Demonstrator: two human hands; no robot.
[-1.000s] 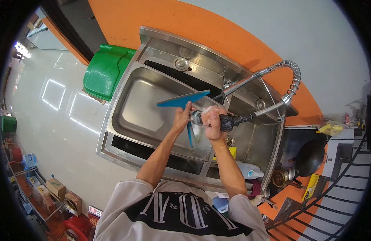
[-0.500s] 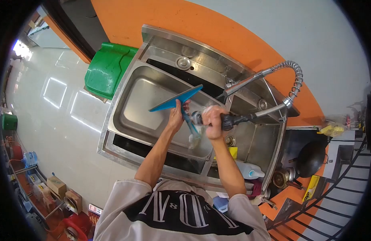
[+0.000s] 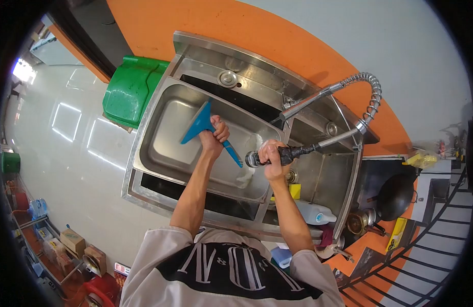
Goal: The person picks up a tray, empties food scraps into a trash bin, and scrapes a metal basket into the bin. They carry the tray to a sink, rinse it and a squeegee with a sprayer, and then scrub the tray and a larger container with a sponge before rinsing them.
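Observation:
Over the large steel basin (image 3: 167,128) I hold a blue squeegee (image 3: 196,126) in my left hand (image 3: 216,136). My fingers wrap its neck; the wide blade tilts up to the left, and the handle slants down to the right. My right hand (image 3: 272,158) is closed around the black spray head (image 3: 286,155) of the spring-hose faucet (image 3: 372,92). The spray head's nozzle points left, close to the end of the squeegee handle. A wet, glistening patch shows on the basin floor beneath the nozzle.
A second, smaller basin (image 3: 323,176) adjoins on the right, with a yellow box-like item (image 3: 294,192) and a pale plastic bottle (image 3: 316,212) near its front. Left of the sink stands a green bin (image 3: 134,92). A black wok (image 3: 396,199) sits to the right.
The squeegee has turned, its blade now steeper and farther left, its handle swung down to the right. The spray head has shifted only slightly, and the spray around the handle has gone.

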